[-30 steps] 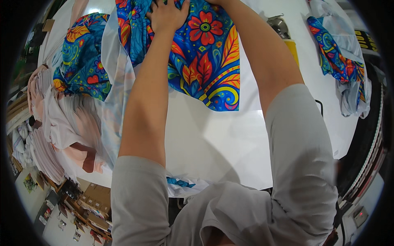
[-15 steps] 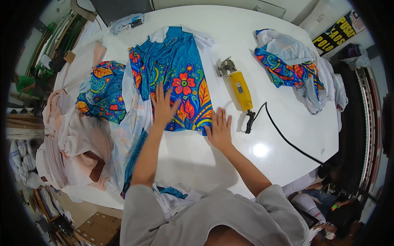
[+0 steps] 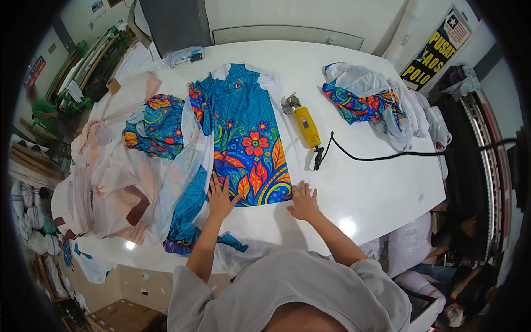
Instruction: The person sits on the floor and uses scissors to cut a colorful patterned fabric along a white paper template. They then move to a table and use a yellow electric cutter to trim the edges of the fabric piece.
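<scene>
A blue fabric panel [image 3: 243,119] with bright flowers and leaves lies spread on the white table, its lower part smooth and its top more rumpled. My left hand [image 3: 221,198] rests flat on its near left edge, fingers spread. At the near right corner my right hand [image 3: 304,203] lies open, fingers stretched out beside and over the edge. White fabric shows under the panel's far and right sides. Just right of the panel lies a yellow handheld electric cutter [image 3: 306,127] with a metal head; neither hand touches it.
Patterned and white fabric [image 3: 362,99] is heaped at the far right. On the left are a bunched floral piece [image 3: 157,130] and pale pink cloth [image 3: 105,182]. A black cable [image 3: 381,159] crosses the table's right side. A plastic bag [image 3: 185,56] lies at the far left.
My left hand has slid nearer along the panel to its near left edge, and the cloth lies smoother. My right hand stays by the near right corner. The view has tilted upward.
</scene>
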